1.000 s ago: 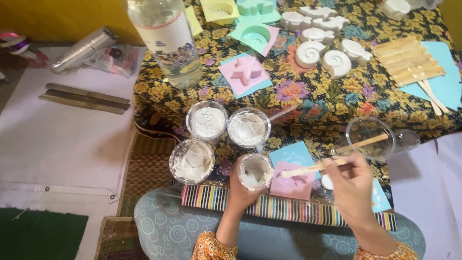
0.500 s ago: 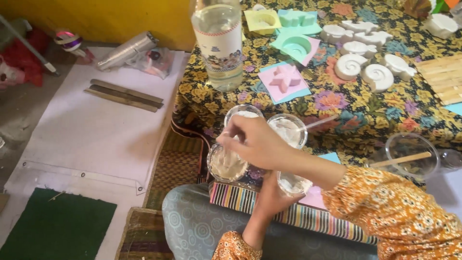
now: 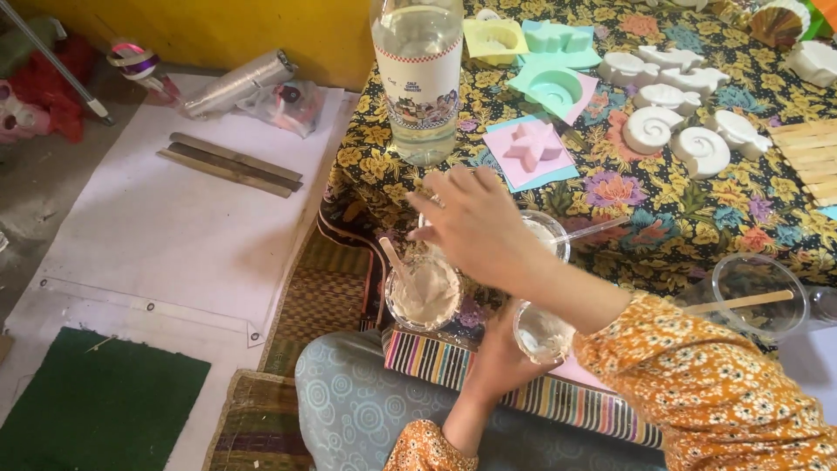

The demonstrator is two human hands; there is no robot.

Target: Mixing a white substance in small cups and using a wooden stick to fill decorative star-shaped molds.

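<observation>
Centrally, right hand grip apart nr white-labelled bottle; left hand grip clamped on cup

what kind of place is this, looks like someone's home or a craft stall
Most likely a home craft corner for plaster casting, worked on the floor. A low table under a floral cloth holds white cast shell shapes and pastel moulds, and plastic cups of white paste sit by the right hand.
</observation>
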